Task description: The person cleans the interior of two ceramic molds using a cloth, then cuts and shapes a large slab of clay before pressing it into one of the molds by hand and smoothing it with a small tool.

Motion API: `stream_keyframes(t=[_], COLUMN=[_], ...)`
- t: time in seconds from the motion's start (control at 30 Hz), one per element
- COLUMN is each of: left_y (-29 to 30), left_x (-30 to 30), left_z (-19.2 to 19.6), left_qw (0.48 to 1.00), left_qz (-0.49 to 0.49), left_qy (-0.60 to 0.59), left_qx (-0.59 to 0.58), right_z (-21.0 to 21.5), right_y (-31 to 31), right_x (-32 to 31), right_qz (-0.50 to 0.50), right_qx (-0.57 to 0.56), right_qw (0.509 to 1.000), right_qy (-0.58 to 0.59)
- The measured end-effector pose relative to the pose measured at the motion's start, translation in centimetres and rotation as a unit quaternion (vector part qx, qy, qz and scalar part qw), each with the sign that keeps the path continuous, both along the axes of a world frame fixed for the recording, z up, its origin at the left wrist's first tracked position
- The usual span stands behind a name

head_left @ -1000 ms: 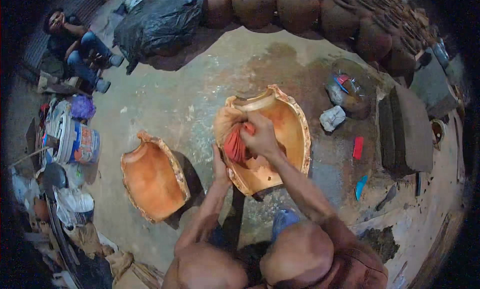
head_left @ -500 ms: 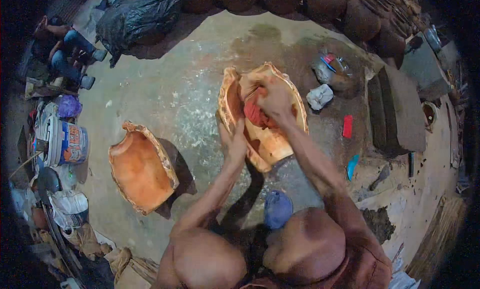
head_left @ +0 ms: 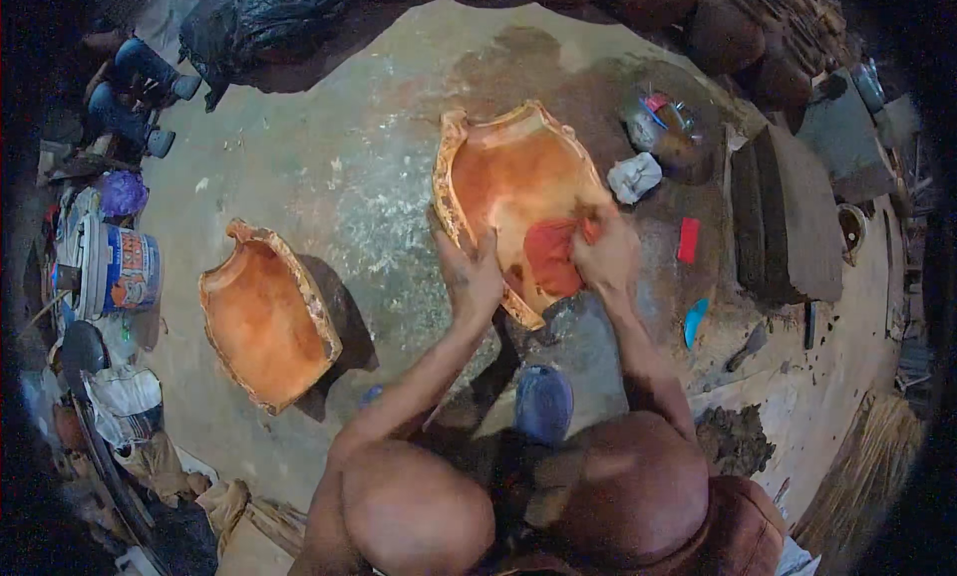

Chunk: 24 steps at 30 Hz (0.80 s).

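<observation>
The clay mould [head_left: 503,182] lies on the floor [head_left: 329,177] directly ahead of me, tilted, hollow side up. My left hand [head_left: 469,277] grips its near left rim, fingers closed over the edge. My right hand [head_left: 606,255] presses a red cloth [head_left: 551,257] against the inner wall, near right; grip closed on it. A second mould [head_left: 261,317] lies well apart, left.

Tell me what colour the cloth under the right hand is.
Red, the cloth lies inside the orange clay shell; head view.

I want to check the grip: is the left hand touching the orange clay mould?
Touching. The head view shows the left hand gripping the near rim of the orange clay mould.
</observation>
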<state>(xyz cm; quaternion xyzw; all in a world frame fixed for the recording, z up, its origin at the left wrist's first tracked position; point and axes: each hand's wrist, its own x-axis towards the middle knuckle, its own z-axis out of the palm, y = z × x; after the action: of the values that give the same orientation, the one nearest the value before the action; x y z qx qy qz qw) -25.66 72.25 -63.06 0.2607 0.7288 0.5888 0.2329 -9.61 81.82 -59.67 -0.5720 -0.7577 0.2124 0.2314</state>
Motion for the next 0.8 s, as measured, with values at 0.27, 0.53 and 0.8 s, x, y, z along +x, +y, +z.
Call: stream_keyframes(t=[0.27,0.53,0.8], left_y=[-1.6,-2.1,-4.5], left_x=[-1.9,-1.9,-3.3], left_z=[-1.5,-0.9,-5.4], left_qw=[0.996,0.995,0.96], left_qz=[0.016,-0.032,-0.016], left_qy=[-0.082,-0.082,-0.265], left_qx=[-0.033,-0.041,0.088], right_z=[-0.3,-2.6,-2.7], right_y=[-2.6,0.4,2.8], right_x=[-1.1,-5.8,-9.8], right_qz=[0.047,0.072,0.141], right_qx=[-0.061,-0.002,-0.019], right_qw=[0.996,0.97,0.979], right_qy=[0.048,0.233,0.146])
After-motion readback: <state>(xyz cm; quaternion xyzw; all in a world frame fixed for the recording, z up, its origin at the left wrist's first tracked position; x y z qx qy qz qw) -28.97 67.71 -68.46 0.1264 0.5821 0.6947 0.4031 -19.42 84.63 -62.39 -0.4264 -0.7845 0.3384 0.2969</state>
